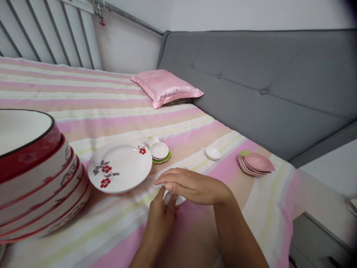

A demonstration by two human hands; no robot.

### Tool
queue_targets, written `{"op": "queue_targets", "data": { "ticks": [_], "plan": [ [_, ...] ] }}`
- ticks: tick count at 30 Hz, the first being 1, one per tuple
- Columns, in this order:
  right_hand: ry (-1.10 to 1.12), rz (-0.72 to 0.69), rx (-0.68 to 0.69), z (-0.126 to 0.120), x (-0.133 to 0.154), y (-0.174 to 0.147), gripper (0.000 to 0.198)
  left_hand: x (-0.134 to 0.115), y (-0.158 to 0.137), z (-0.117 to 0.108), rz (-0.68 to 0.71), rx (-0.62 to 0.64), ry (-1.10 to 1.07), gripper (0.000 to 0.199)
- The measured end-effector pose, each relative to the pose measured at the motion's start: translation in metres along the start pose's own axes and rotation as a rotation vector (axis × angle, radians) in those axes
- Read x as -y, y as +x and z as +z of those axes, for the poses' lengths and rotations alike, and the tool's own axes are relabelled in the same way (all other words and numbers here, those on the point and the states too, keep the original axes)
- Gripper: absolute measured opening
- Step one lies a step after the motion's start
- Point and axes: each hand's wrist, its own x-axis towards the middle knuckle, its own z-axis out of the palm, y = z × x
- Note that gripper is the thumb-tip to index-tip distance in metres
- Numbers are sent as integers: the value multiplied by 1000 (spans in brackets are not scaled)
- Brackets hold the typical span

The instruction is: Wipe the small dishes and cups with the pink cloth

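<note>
A small white dish [180, 201] is low over the bed, mostly hidden by my hands. My left hand [161, 217] has its thumb and a finger closed on the dish's near left edge. Across the top of it lies my right hand [196, 188], palm down with fingers stretched out; whether it touches the dish is hidden. To the left is a white plate with red flowers [119, 167]. Small white bowls [158, 150] sit on a green-edged leaf dish [163, 160] beside that plate. Further right, small white dishes [213, 153] are stacked on the sheet.
A tall stack of red and white bowls [41, 190] stands at the left. Pink leaf-shaped dishes [259, 163] are nested near the bed's right edge. A pink pillow [169, 87] lies by the grey headboard [245, 70]. A grey cabinet [318, 242] is at lower right.
</note>
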Motion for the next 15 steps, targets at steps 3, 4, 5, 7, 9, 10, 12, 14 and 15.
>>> {"op": "queue_targets", "data": {
  "ticks": [3, 4, 5, 7, 9, 10, 12, 14, 15],
  "plan": [
    [46, -48, 39, 0, -3, 3, 37, -2, -2, 1, 3, 78, -5, 31],
    [68, -60, 66, 0, -4, 3, 37, -3, -2, 1, 6, 102, 2, 34],
    [91, -62, 92, 0, -5, 3, 37, -4, -3, 2, 2, 123, 6, 36],
    [137, -36, 113, 0, -6, 4, 36, -5, -3, 3, -32, 153, -18, 37],
    [187, 8, 82, 0, -6, 4, 35, -4, -1, 4, -94, 156, -108, 33],
    [212, 35, 58, 0, -6, 4, 35, -4, 0, 4, -126, 147, -174, 31],
    [251, 102, 7, 1, -6, 5, 35, -3, 2, 4, -182, 110, -306, 33],
    [263, 180, -44, 1, -7, 6, 35, -4, 2, 3, -235, 65, -411, 37],
    [258, 217, -73, 2, -9, 7, 35, -6, 1, 3, -254, 53, -459, 36]
  ]
}}
